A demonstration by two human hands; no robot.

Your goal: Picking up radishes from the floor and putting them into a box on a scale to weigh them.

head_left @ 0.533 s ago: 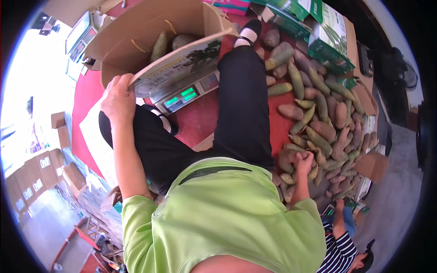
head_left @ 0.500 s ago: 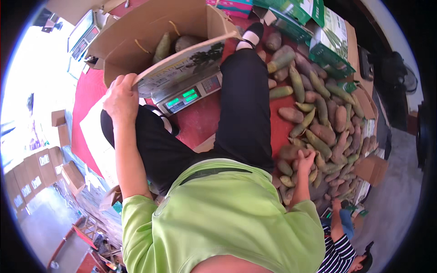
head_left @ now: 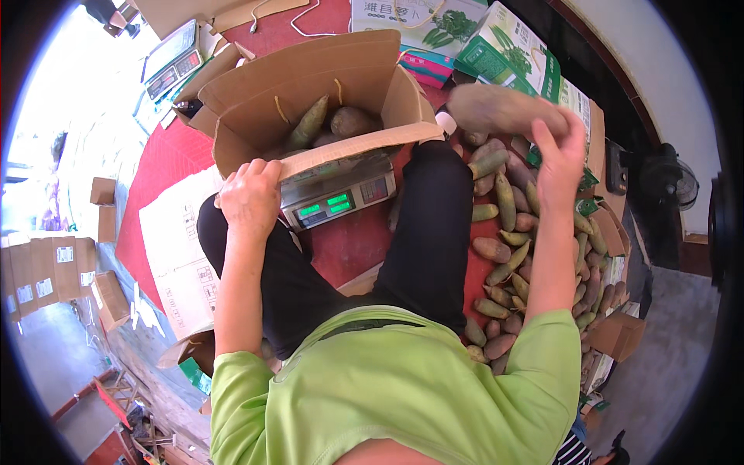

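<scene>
A large brownish radish (head_left: 496,107), blurred by motion, is in my right hand (head_left: 559,151), raised above the far part of the radish pile. My left hand (head_left: 249,194) has its fingers over the near edge of an open cardboard box (head_left: 368,58), at its left corner. Inside the box lie a green radish (head_left: 310,125) and a rounder brownish one (head_left: 353,122), and part of another shows below them. The box sits on a digital scale (head_left: 341,203) with lit green displays, between my legs.
A heap of green and brownish radishes (head_left: 508,205) spreads along my right. Printed cartons (head_left: 508,46) stand at the far right, with a black fan (head_left: 673,178) beyond. Another scale (head_left: 174,66) is at the far left. A flattened carton (head_left: 180,256) lies by my left knee.
My right hand has risen from the near part of the pile, now carrying a large radish up and forward. My left hand still grips the box edge, whose near flap leans further toward me.
</scene>
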